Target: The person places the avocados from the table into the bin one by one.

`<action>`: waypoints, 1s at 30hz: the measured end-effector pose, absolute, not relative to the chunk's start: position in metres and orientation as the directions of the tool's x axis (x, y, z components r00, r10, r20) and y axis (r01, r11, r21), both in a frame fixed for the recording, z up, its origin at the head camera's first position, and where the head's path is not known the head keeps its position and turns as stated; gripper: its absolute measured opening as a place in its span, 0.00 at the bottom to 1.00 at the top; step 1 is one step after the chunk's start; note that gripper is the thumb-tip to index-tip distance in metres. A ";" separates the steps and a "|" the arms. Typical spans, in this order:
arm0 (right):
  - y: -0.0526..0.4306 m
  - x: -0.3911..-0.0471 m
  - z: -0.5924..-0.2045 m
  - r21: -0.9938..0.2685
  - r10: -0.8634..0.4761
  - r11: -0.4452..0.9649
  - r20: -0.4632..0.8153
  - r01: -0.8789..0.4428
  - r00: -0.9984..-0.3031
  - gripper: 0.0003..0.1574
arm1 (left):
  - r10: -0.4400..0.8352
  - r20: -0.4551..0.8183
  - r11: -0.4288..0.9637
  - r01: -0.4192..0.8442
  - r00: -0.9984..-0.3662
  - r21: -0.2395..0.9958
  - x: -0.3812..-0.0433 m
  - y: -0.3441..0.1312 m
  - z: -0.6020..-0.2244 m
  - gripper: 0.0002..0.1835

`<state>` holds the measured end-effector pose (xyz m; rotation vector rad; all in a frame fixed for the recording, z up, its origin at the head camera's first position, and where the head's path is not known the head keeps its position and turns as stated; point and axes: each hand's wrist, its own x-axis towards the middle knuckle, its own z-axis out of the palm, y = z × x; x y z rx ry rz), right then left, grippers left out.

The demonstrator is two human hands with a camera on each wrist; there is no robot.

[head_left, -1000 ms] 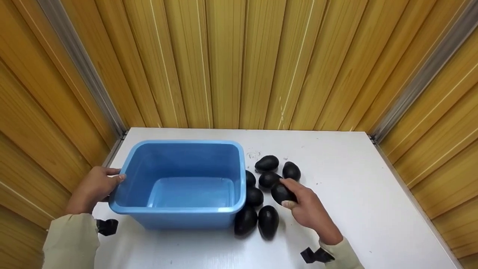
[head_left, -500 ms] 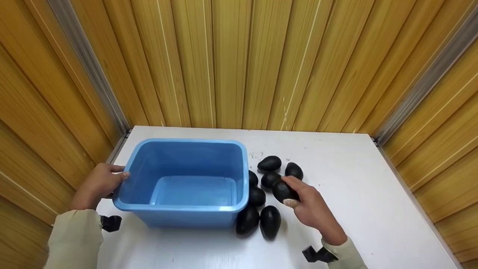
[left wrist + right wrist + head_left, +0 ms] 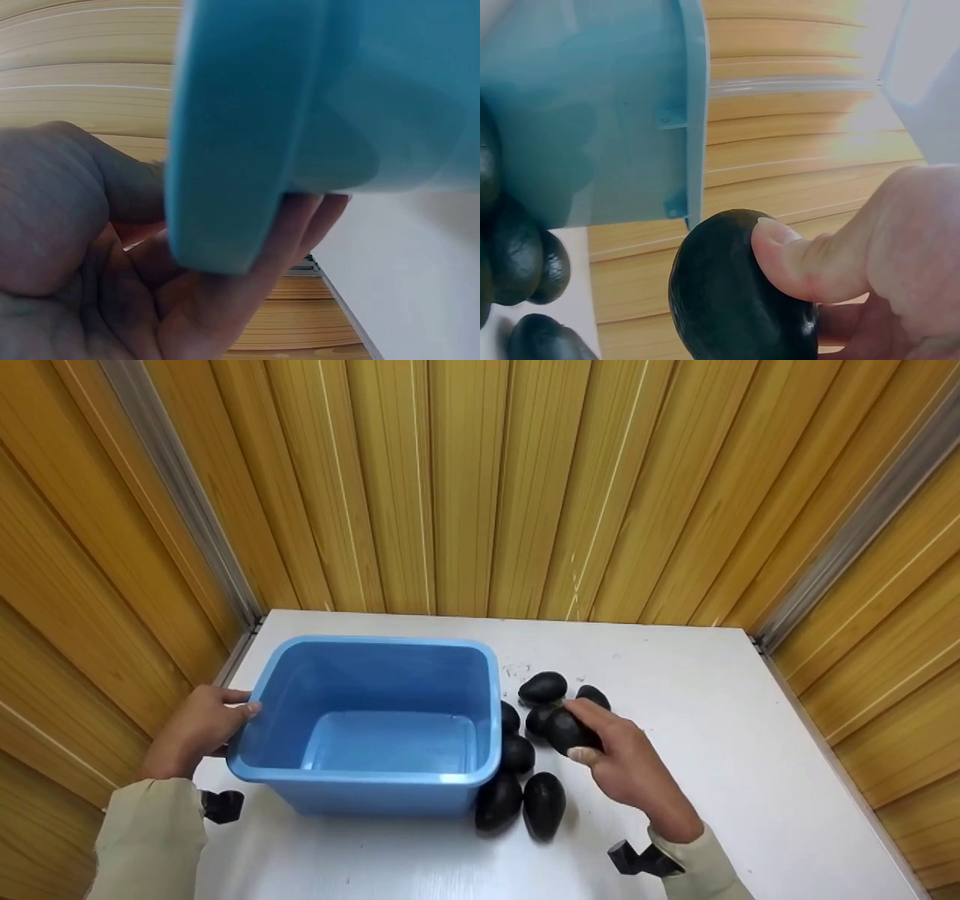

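Note:
A blue plastic tub stands on the white table, its inner floor visible from above. My left hand grips its left rim, thumb on top; in the left wrist view the fingers reach beneath the rim. To the right of the tub, my right hand holds a dark avocado between thumb and fingers. The right wrist view shows this avocado with the thumb pressed on its side. Several more avocados lie around it, some against the tub's right wall.
The white table extends to the right and front. Wood-patterned panels enclose it at the back and both sides, with grey metal strips in the corners. Small dark specks mark the table behind the avocados.
My right hand has lifted slightly and moved a little away from me with the avocado, now covering part of the avocados behind. My left hand stays on the tub's rim. The view shifted slightly.

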<state>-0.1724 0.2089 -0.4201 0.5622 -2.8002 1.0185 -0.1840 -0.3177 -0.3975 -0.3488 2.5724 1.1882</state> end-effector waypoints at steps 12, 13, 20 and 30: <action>0.201 -0.172 -0.403 -0.588 -0.332 0.692 0.256 -0.419 -0.908 0.39 | -0.094 -0.357 0.638 -0.331 -0.930 0.695 -0.185 -0.319 -0.397 0.34; 0.201 -0.172 -0.403 -0.588 -0.332 0.691 0.259 -0.421 -0.907 0.40 | -0.092 -0.360 0.638 -0.332 -0.928 0.695 -0.185 -0.319 -0.398 0.34; 0.197 -0.174 -0.400 -0.578 -0.335 0.696 0.262 -0.425 -0.905 0.39 | -0.088 -0.366 0.631 -0.336 -0.926 0.699 -0.185 -0.318 -0.397 0.35; 0.188 -0.180 -0.393 -0.576 -0.359 0.682 0.272 -0.450 -0.893 0.38 | -0.091 -0.375 0.621 -0.347 -0.923 0.702 -0.183 -0.318 -0.397 0.36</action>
